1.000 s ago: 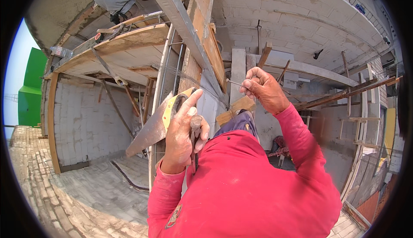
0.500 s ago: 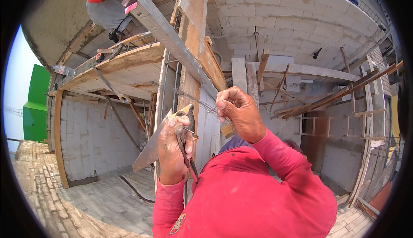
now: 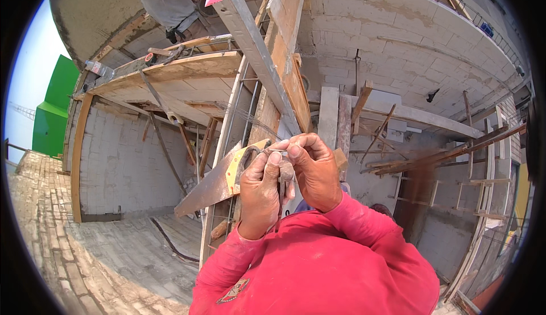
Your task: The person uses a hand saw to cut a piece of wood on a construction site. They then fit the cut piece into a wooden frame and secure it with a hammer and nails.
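My left hand point(image 3: 261, 181) is closed about a hand saw point(image 3: 205, 188), whose toothed blade points down to the left and whose pale handle has a dark grip. A dark, narrow-handled tool point(image 3: 281, 198) hangs below the fingers of that hand; its head is hidden. My right hand point(image 3: 316, 173) meets the left at the fingertips. Between them they pinch a thin, wire-like piece point(image 3: 277, 151), too small to make out as nail or wire. Just beyond my hands runs a long grey metal bar point(image 3: 259, 53), slanting along a wooden formwork board point(image 3: 296, 96).
Thin wires point(image 3: 250, 118) and steel rods stand beside the formwork. Timber props point(image 3: 165, 100) rise at the left, and more slanted planks point(image 3: 449, 151) lie at the right. Block walls point(image 3: 133, 158) surround me. Another person point(image 3: 170, 10) crouches at the upper left, near a plastic bottle point(image 3: 99, 69).
My right hand has come down and left to meet my left hand, which has moved a little right. Both now pinch the thin piece that my right hand held. The view has shifted slightly.
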The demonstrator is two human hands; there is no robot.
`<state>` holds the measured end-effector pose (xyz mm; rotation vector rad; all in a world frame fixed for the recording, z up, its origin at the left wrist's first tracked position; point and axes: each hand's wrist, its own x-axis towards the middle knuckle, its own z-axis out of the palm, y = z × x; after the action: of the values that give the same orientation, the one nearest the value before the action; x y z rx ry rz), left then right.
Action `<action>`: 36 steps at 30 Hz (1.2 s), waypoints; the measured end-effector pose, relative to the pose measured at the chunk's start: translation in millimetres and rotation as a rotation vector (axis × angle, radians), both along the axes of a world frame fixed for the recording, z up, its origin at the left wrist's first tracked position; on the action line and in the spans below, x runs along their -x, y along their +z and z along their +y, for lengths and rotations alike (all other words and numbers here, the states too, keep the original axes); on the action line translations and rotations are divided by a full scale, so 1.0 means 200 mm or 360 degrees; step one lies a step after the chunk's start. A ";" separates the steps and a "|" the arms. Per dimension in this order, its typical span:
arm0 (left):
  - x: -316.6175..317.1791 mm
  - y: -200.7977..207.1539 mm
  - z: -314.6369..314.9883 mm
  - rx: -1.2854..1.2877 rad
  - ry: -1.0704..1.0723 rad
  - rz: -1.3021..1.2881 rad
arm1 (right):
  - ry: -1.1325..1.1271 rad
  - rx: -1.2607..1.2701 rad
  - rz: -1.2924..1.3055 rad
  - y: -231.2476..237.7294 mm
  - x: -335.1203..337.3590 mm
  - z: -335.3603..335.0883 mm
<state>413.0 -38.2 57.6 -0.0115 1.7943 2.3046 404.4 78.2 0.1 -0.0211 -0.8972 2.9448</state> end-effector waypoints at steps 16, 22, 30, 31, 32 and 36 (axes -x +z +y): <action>-0.06 -0.07 -0.07 -0.0497 0.0369 0.0352 | 0.0533 -0.1082 0.0065 -0.10 -0.29 -0.05; -0.02 -0.06 -0.07 -0.0756 0.0634 0.0160 | 0.0377 -0.1114 0.0430 -0.08 -0.19 -0.03; 0.09 -0.06 -0.08 -0.0322 0.1083 0.0351 | 0.0673 -0.0997 0.0214 -0.01 -0.01 -0.02; 0.10 -0.07 -0.10 -0.0244 0.1144 0.0353 | 0.0661 -0.0968 0.0323 0.00 0.03 0.02; 0.10 -0.08 -0.13 -0.0271 0.1150 0.0405 | 0.0672 -0.1048 0.0300 0.02 0.07 0.07; 0.05 -0.11 -0.16 -0.0237 0.1207 0.0503 | 0.0673 -0.1271 0.0279 0.09 0.31 0.22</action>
<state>403.7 -70.9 35.7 -0.3873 1.9999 3.1033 343.0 122.5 17.5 0.5052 -2.1707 2.5964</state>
